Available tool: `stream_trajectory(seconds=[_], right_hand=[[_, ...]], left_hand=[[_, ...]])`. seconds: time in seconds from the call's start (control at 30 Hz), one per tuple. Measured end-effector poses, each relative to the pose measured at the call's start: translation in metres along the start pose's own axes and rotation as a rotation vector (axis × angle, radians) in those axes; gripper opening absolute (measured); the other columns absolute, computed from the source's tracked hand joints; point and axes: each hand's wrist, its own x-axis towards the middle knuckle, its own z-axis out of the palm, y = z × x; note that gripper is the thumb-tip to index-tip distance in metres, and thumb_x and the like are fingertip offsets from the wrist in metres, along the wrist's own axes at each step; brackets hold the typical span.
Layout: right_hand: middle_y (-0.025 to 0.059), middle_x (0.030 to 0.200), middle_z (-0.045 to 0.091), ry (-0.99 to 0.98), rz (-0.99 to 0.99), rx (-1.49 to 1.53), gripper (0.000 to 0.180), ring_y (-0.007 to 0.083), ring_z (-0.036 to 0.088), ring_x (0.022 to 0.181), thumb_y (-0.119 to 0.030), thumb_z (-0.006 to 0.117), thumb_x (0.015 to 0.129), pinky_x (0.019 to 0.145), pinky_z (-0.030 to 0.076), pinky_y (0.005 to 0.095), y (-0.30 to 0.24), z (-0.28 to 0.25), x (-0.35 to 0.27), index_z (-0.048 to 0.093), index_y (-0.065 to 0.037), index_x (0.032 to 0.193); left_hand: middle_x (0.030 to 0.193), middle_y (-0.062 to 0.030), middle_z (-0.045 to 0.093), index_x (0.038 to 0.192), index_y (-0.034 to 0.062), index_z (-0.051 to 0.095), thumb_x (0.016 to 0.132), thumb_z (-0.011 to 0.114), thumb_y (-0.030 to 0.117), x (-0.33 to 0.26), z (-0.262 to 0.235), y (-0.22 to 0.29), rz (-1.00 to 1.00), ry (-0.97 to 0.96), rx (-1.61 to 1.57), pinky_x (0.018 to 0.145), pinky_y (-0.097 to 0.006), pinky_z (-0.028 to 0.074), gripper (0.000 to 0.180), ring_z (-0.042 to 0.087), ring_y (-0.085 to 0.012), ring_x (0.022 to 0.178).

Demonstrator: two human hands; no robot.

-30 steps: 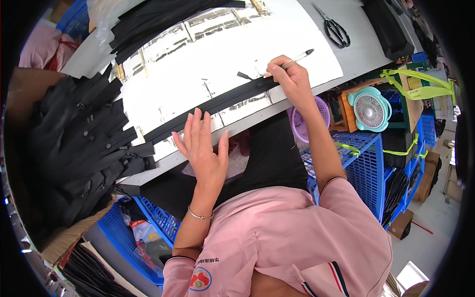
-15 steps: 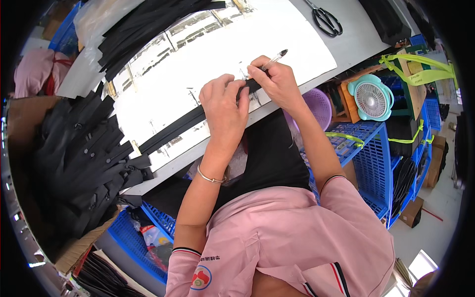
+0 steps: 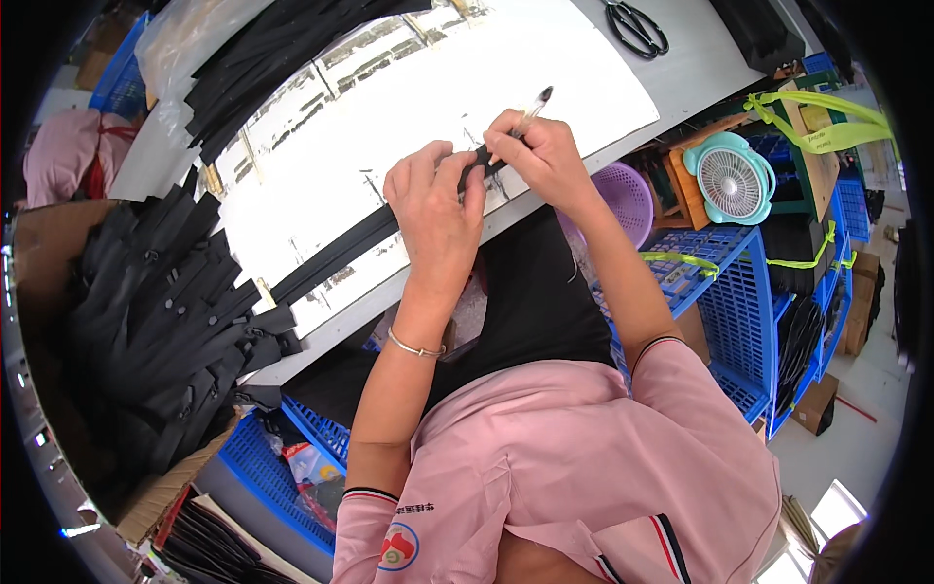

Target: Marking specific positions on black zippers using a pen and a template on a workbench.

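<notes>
head view: one black strip (image 3: 336,257) lies along one white board's (image 3: 574,92) near edge. right hand (image 3: 538,161) grips one pen (image 3: 536,107); left hand (image 3: 435,200) on strip, can't tell if pinching. one fan (image 3: 732,183) at right.

The grey table (image 3: 708,70) bears scissors (image 3: 636,28) and a white board (image 3: 418,117) (a black strip (image 3: 356,243) across it).
</notes>
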Motion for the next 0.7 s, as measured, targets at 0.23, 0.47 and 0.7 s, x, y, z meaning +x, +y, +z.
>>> stream_trajectory(seconds=[0.23,0.47,0.7], right_hand=[[0.008,0.071,0.067,-0.101,-0.119,-0.242,0.02,0.0168,0.062,0.062,-0.021,0.065,0.094,0.061,0.048,0.0302,-0.005,0.0,0.001,0.07,-0.003,0.087],[0.0066,0.076,0.068,-0.132,0.074,-0.101,0.018,0.0128,0.064,0.072,-0.017,0.064,0.092,0.069,0.05,0.029,0.002,-0.004,0.0,0.07,-0.001,0.087],[0.0016,0.082,0.064,0.153,0.016,0.333,0.012,0.0033,0.047,0.065,-0.009,0.062,0.098,0.057,0.035,0.0175,0.015,-0.01,-0.005,0.067,-0.001,0.09]], left_hand=[[0.112,-0.0085,0.067,0.098,0.007,0.074,0.08,0.079,0.009,-0.001,0.001,-0.003,0.007,0.014,-0.032,0.1,-0.044,0.04,0.018,0.059,-0.0286,0.107],[0.123,-0.0095,0.064,0.109,0.0102,0.073,0.081,0.079,0.013,-0.01,-0.008,-0.003,0.016,0.031,0.048,0.108,-0.051,0.036,0.029,0.057,-0.0305,0.119],[0.136,-0.0134,0.058,0.124,0.0005,0.066,0.09,0.072,0.016,-0.037,-0.03,0.001,-0.114,-0.04,0.017,0.116,-0.065,0.02,0.037,0.05,-0.0321,0.129]])
